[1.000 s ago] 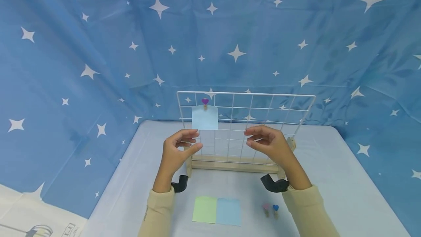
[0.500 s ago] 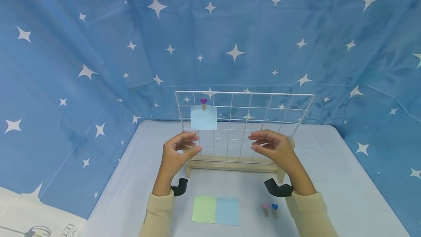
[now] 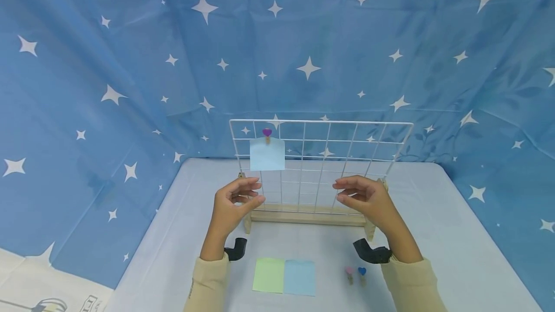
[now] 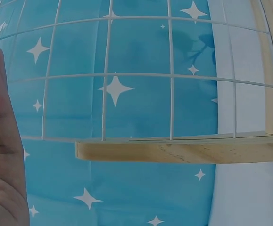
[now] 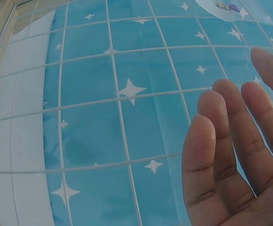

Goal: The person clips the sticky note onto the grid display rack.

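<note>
A white wire grid stands upright in a wooden base. Near its upper left hangs a light blue paper note, pinned by a small wooden clip with a purple heart. My left hand hovers before the grid, just below the note, fingers loosely bent with nothing between them. On the right side my right hand is raised in the same way, holding nothing. The right wrist view shows its fingers apart from one another in front of the wires.
A green note and a blue note lie side by side on the white table. To their right lie a pink heart clip and a blue heart clip. A blue starry curtain hangs behind.
My right hand has moved right and a little down, away from the grid's middle. The left hand has sunk slightly. The notes and clips stay as they were.
</note>
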`<state>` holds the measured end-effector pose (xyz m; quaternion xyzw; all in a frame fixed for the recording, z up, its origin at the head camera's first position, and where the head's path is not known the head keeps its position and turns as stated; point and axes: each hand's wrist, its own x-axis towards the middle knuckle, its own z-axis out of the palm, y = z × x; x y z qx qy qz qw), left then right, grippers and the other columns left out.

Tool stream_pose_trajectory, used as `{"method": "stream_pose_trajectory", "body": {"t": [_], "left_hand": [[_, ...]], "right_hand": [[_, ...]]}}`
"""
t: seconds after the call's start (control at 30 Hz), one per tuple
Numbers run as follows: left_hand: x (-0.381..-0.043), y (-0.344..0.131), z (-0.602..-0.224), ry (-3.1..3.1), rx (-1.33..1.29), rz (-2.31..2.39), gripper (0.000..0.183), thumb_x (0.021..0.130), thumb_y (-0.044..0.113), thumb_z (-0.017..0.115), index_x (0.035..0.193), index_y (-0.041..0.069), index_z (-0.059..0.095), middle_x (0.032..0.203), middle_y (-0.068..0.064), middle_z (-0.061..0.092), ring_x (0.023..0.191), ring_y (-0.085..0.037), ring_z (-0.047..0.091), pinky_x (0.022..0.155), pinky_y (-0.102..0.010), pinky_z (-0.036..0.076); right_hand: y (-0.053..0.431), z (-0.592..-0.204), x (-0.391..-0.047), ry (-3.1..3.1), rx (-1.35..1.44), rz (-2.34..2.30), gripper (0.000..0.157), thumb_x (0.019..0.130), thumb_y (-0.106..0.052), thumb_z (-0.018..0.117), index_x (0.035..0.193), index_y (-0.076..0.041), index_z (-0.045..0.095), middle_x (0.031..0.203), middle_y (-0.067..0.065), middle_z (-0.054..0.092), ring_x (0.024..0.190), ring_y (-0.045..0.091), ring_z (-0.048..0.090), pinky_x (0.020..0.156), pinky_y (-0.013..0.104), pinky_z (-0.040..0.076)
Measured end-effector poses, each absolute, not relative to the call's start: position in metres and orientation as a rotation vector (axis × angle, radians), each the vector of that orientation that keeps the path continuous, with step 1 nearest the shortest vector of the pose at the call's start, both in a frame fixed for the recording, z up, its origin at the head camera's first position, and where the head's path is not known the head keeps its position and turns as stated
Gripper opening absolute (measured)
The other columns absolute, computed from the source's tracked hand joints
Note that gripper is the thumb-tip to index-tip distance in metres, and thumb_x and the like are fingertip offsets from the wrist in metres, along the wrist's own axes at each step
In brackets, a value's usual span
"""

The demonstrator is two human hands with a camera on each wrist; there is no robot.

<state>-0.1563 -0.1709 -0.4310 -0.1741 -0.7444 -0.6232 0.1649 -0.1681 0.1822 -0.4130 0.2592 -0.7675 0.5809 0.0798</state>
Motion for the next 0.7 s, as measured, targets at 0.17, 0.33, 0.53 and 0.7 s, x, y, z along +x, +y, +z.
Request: {"method": "stream_pose_trajectory", "body": {"t": [0.17,0.33,0.53,0.7], "left_hand": [[-0.156,-0.171,-0.434,-2.126,-0.497,-1.783,0.04,0.088,-0.003,0.084,0.126,-0.003,0.075,0.114,-0.02,0.079,0.094,-0.01,0.074,0.082,-0.024,0.059],[-0.154,-0.171,-0.44,-2.148,-0.474,-1.792,0.038,0.09,-0.001,0.084,0.127,-0.002,0.075,0.115,-0.019,0.079,0.096,-0.01,0.073,0.083,-0.025,0.059],[-0.15,-0.169,-0.449,-2.178,-0.446,-1.791,0.035,0.092,0.001,0.083,0.127,0.001,0.076,0.115,-0.017,0.08,0.096,-0.009,0.073,0.084,-0.024,0.058],[-0.147,-0.169,-0.454,-2.18,-0.444,-1.784,0.036,0.092,0.0,0.082,0.127,-0.002,0.076,0.115,-0.017,0.079,0.097,-0.008,0.073,0.084,-0.024,0.058]], "right_hand": [[0.186,-0.417,-0.166,-2.301,0.773,1.732,0.027,0.095,0.01,0.074,0.122,0.009,0.072,0.115,-0.011,0.078,0.098,0.003,0.073,0.084,0.018,0.059],[0.19,-0.421,-0.163,-2.319,0.754,1.746,0.027,0.095,0.01,0.074,0.122,0.009,0.072,0.115,-0.012,0.078,0.098,0.003,0.072,0.083,0.019,0.059],[0.195,-0.426,-0.158,-2.332,0.725,1.765,0.028,0.095,0.009,0.075,0.123,0.011,0.071,0.113,-0.013,0.078,0.096,0.004,0.072,0.082,0.019,0.058],[0.197,-0.43,-0.156,-2.326,0.713,1.731,0.028,0.094,0.011,0.075,0.122,0.012,0.071,0.111,-0.01,0.079,0.093,0.004,0.072,0.081,0.018,0.058]]}}
